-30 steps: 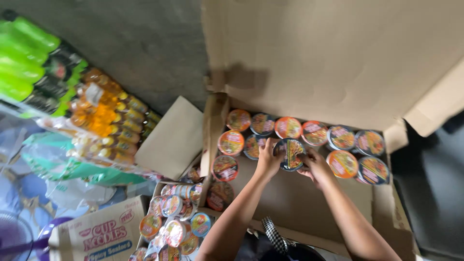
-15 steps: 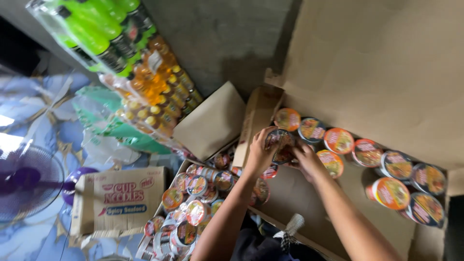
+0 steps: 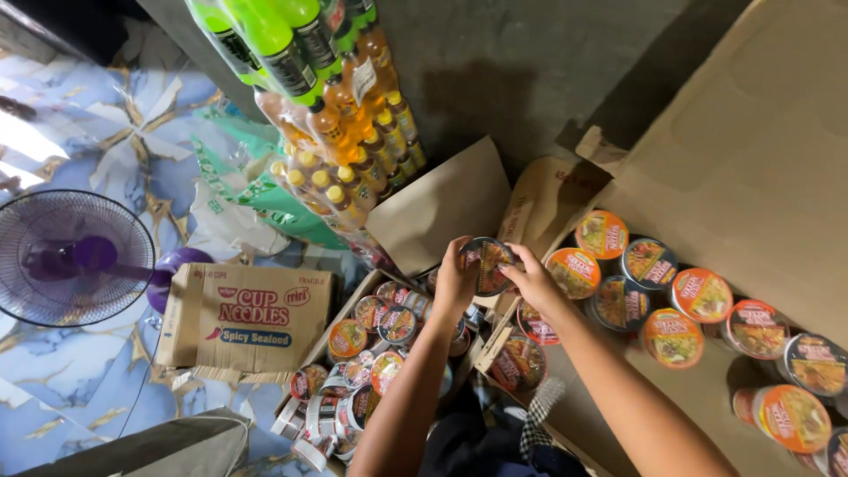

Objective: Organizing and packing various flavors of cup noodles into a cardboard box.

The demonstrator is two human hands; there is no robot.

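1. Since the earlier frames both hands have lifted a single noodle cup (image 3: pixel 487 263) out of the right-hand carton and carried it left, so it now hangs over the seam between the two open cartons; the view has also swung left, bringing a fan and more floor into sight.
2. Largest is the big open cardboard carton (image 3: pixel 760 177) on the right, its flap raised, with orange-lidded and dark-lidded noodle cups (image 3: pixel 676 305) standing in rows along its far side.
3. Blue marbled floor (image 3: pixel 79 124) fills the left side, with a purple standing fan (image 3: pixel 75 258) lying low at the left edge.
4. Shrink-wrapped packs of green bottles (image 3: pixel 265 40) and orange drink bottles (image 3: pixel 353 141) lean near the top centre.
5. A smaller open carton (image 3: pixel 433 208) sits left of the big one, holding a loose jumble of small cups (image 3: pixel 371 353).
6. A closed printed noodle box (image 3: pixel 252 318) lies just beside that carton, on its left.
7. The left hand (image 3: pixel 455 278) is curled round the left edge of the held cup, fingers on the rim, thumb side hidden.
8. The right hand (image 3: pixel 534 281) grips the cup's right edge, fingers partly closed over the lid.
9. The held cup is dark-lidded, tilted toward the camera, pinched between both hands and touching no carton.
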